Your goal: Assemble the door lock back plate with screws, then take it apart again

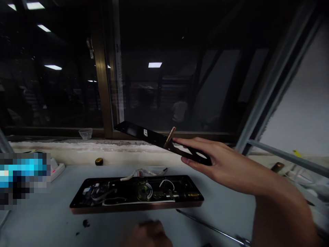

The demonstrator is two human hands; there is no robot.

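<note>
The right hand (205, 161) holds a flat black oblong plate (144, 133) in the air, above and a little behind a long black open housing with a copper-coloured rim (136, 206) that lies on the pale desk (46, 223). The fingers are stretched and pressed together, and they pinch the right end of the plate between them. The left hand (150, 235) is only a blur at the lower edge, and I cannot tell whether it is spread or closed.

To my judgement, the grip is far out at one end, so the long free part can easily sag or swing. It is better to keep the wrist stiff and to hold the plate well apart from the white wires (144, 171) in the housing.

The long axis of the plate runs from the hand toward the left and toward the dark window (180, 85), almost parallel to the housing. Its free end points left and appears higher. A short brass-coloured pin (170, 135) stands up from the upper face, near the fingertips.
</note>
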